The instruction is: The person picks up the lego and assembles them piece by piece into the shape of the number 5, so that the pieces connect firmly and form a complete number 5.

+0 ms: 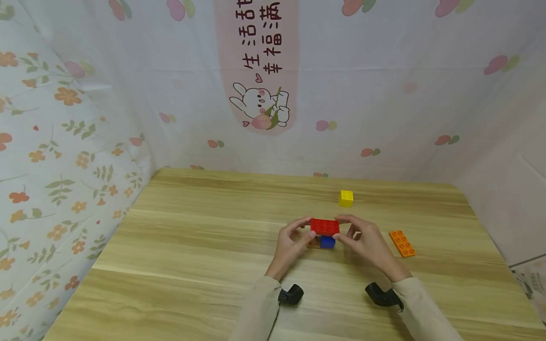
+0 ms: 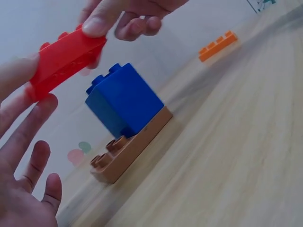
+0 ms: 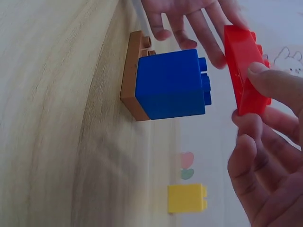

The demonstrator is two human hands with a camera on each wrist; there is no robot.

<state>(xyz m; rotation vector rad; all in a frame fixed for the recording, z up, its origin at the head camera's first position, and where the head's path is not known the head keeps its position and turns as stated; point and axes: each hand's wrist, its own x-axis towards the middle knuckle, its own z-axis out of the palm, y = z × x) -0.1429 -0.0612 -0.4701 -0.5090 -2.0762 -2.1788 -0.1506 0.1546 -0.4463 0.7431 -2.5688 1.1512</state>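
Between them, my two hands hold a flat red building brick (image 1: 325, 227) level in the air, studs facing up. My left hand (image 1: 292, 245) pinches its left end between thumb and fingers. At the other end, the thumb and fingers of my right hand (image 1: 368, 241) pinch it too. Below the red brick stands a tall blue brick (image 2: 128, 99), fixed on one end of a flat brown brick (image 2: 135, 150) that lies on the table. Bare brown studs show beside the blue brick, and a gap separates its top from the red brick in both wrist views.
A yellow brick (image 1: 346, 199) stands on the wooden table (image 1: 192, 246) beyond my hands. To the right of my right hand lies a flat orange brick (image 1: 402, 243). A printed cloth (image 1: 367, 94) hangs behind the table's far edge.
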